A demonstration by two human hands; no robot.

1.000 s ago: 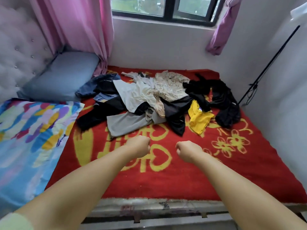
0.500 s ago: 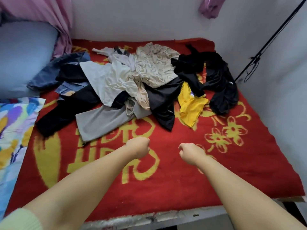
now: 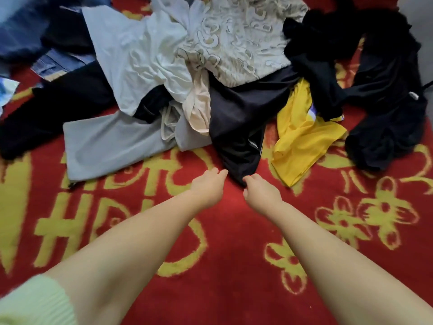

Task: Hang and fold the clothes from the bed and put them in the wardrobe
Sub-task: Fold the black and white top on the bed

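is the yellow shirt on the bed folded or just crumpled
Crumpled, not folded: the yellow shirt lies bunched with uneven creases on the red blanket, its upper part tucked under the black garment.

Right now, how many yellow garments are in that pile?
1: a yellow garment at the pile's right front, beside the black garment. Others may lie buried.

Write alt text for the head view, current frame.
Two bare hands, left hand and right hand, reach over a red blanket to the near tip of a black garment in a clothes pile, fingers loosely curled, nothing gripped. A grey garment lies left, a yellow garment right.
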